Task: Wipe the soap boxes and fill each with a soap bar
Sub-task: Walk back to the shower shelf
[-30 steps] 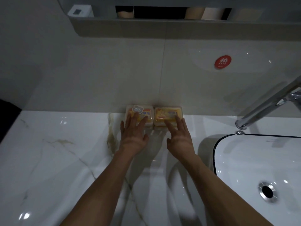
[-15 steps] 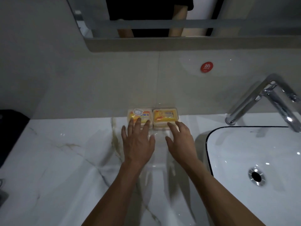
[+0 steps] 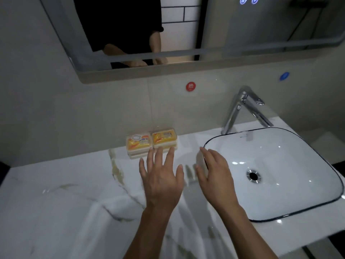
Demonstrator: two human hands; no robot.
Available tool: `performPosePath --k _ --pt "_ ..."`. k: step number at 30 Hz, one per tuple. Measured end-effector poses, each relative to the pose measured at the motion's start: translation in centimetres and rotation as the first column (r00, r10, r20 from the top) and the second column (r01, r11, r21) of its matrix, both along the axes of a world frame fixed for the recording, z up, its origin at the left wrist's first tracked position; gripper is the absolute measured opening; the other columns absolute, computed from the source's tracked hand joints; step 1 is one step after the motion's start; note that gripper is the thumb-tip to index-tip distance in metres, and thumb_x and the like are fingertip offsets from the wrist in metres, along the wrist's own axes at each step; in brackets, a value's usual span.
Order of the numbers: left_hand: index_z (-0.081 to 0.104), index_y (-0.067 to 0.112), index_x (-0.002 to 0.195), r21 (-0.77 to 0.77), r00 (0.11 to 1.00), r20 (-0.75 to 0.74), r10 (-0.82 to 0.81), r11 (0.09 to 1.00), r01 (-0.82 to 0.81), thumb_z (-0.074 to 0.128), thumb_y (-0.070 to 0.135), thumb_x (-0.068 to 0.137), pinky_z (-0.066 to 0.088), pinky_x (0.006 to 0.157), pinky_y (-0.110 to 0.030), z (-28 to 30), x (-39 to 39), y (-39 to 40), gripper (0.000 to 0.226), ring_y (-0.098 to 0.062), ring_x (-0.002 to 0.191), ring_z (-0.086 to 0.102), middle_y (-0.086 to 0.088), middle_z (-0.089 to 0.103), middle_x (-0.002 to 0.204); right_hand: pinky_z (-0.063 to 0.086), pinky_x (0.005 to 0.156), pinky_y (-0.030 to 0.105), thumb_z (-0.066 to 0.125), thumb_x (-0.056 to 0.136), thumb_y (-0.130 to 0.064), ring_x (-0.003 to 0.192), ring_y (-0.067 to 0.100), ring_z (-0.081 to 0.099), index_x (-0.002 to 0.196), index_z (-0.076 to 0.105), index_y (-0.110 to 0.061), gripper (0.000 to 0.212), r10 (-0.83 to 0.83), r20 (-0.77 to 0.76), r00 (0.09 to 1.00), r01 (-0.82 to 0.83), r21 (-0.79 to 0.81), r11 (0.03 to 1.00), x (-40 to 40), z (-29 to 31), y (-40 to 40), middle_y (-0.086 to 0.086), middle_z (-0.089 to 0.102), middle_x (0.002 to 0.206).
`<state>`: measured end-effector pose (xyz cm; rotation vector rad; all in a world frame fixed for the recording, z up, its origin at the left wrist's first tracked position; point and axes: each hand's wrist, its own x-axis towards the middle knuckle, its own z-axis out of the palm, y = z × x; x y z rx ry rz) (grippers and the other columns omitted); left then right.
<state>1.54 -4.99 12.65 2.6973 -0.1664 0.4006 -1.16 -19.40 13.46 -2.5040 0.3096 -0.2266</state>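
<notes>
Head view — faucet behind basin, mirror above.

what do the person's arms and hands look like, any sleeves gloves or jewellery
Both forearms are bare all the way to the bottom of the picture, with no sleeve cuffs in view. The left hand and right hand wear no gloves, and no rings, watch or bracelet show. The mirror reflection shows a dark short-sleeved top.

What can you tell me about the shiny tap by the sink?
The tap looks like polished, mirror-bright metal. A slim, leaning stem rises from the marble counter behind the white sink; a long straight spout slopes down over the sink's rim. A small lever sits on top. No water runs from it, and nothing touches it.
</notes>
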Motion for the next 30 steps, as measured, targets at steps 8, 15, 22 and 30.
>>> performPosePath --k 8,15,22,30 --pt "0.028 0.038 0.151 -0.01 0.98 -0.114 -0.162 0.987 0.162 0.033 0.053 0.098 0.001 0.122 -0.048 2.3 -4.6 -5.2 0.055 -0.02 0.151 0.01 0.004 0.025 0.161 0.032 0.114 0.035 0.055 0.101 -0.033 0.145 0.019 0.033 0.15 0.043 -0.024 0.052 -0.145 0.068 0.987 0.144 0.022 0.989 -7.1 2.2 -5.1 0.004 0.044 0.154" --pt "0.021 0.041 0.153 0.012 0.945 -0.105 -0.309 0.95 0.312 0.028 0.058 0.097 -0.005 0.121 -0.046 2.8 -10.2 -14.3 0.058 -0.018 0.152 0.003 0.007 0.016 0.164 0.03 0.118 0.033 0.054 0.101 -0.035 0.145 0.016 0.032 0.151 0.04 -0.027 0.053 -0.309 0.068 0.949 0.306 0.048 0.951 -15.4 2.7 -12.9 0.0 0.042 0.155" --pt "0.03 0.037 0.151 -0.018 0.856 -0.075 -0.511 0.859 0.511 0.038 0.05 0.098 -0.001 0.121 -0.045 2.9 -19.2 -25.1 0.055 -0.019 0.151 0.008 0.005 0.025 0.161 0.028 0.121 0.038 0.049 0.102 -0.039 0.149 0.018 0.026 0.155 0.034 -0.027 0.056 -0.444 0.033 0.896 0.443 0.02 0.896 -26.0 2.7 -22.1 0.002 0.035 0.16" --pt "0.027 0.036 0.152 -0.019 0.716 -0.095 -0.691 0.721 0.693 0.04 0.049 0.098 0.001 0.121 -0.048 2.5 -28.2 -37.1 0.057 -0.02 0.152 0.006 0.002 0.024 0.161 0.024 0.123 0.04 0.048 0.102 -0.041 0.151 0.016 0.021 0.156 0.031 -0.03 0.058 -0.647 0.01 0.762 0.647 0.018 0.762 -37.9 2.2 -31.7 -0.001 0.032 0.162"
